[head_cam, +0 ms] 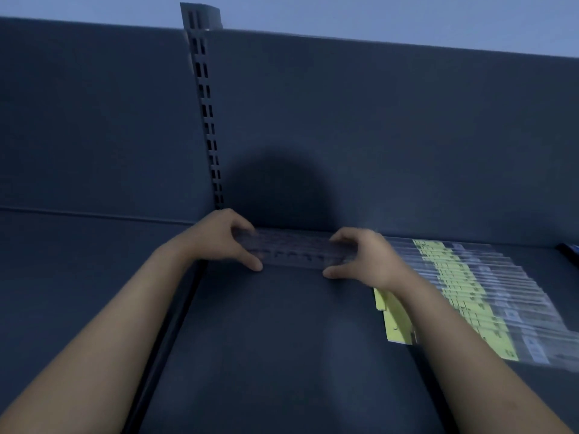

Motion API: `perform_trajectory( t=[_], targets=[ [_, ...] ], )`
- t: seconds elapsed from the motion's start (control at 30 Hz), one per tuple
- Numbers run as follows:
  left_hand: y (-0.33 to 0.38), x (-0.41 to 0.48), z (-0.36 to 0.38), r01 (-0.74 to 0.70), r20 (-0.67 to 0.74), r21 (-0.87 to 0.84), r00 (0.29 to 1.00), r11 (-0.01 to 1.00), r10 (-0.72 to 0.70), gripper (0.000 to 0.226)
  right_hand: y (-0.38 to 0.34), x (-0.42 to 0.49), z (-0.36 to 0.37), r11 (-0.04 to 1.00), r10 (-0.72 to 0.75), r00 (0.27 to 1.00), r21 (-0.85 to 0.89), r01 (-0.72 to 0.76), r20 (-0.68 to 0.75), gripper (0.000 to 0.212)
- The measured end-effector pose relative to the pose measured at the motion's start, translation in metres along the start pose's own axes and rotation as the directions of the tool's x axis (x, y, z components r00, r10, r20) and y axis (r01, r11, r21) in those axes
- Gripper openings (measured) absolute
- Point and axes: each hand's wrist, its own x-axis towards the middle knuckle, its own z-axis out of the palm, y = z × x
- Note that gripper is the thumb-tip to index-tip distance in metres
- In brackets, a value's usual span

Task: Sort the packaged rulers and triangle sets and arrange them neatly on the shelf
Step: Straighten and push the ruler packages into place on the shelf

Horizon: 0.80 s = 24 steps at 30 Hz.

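A stack of clear rulers (pixel 294 250) lies crosswise near the back of the dark shelf (pixel 275 339), blurred by motion. My left hand (pixel 224 238) grips its left end, thumb in front and fingers behind. Its right end sits in my right hand (pixel 360 255), held the same way. To the right, several packaged rulers with yellow-green labels (pixel 463 286) lie fanned in an overlapping row on the shelf. My right forearm covers part of that row's near left edge.
The shelf's back panel (pixel 376 136) rises right behind the rulers. A slotted upright post (pixel 208 120) stands at the back left, beside my left hand. A neighbouring shelf (pixel 78 261) lies left of a dark gap. A dark object (pixel 568 250) pokes in at the far right.
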Motion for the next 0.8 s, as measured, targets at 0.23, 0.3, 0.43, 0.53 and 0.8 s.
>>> perform_trajectory(
  t=[0.23, 0.3, 0.43, 0.53, 0.8],
  targets=[
    [-0.007, 0.007, 0.018, -0.126, -0.206, -0.282, 0.976, 0.951, 0.068, 0.042, 0.005, 0.001, 0.005, 0.925, 0.012, 1.000, 0.380, -0.005, -0.017, 0.039],
    [-0.007, 0.008, 0.018, -0.177, -0.255, -0.318, 0.962, 0.931, 0.096, 0.043, 0.005, 0.002, 0.000, 0.895, 0.002, 0.997, 0.444, 0.031, -0.074, 0.038],
    [-0.005, 0.009, 0.022, -0.161, -0.229, -0.279, 0.969, 0.947, 0.098, 0.048, 0.005, 0.003, 0.000, 0.895, -0.006, 0.997, 0.445, 0.039, -0.075, 0.040],
    [-0.014, 0.010, 0.015, -0.121, -0.152, -0.250, 0.985, 0.961, 0.084, 0.052, 0.008, 0.002, 0.004, 0.902, 0.032, 0.999, 0.431, -0.020, -0.021, 0.045],
    [-0.024, 0.015, 0.018, -0.116, -0.218, -0.446, 0.976, 0.887, 0.017, 0.051, 0.003, 0.005, 0.018, 0.833, 0.122, 0.988, 0.551, -0.051, -0.093, 0.059]
  ],
)
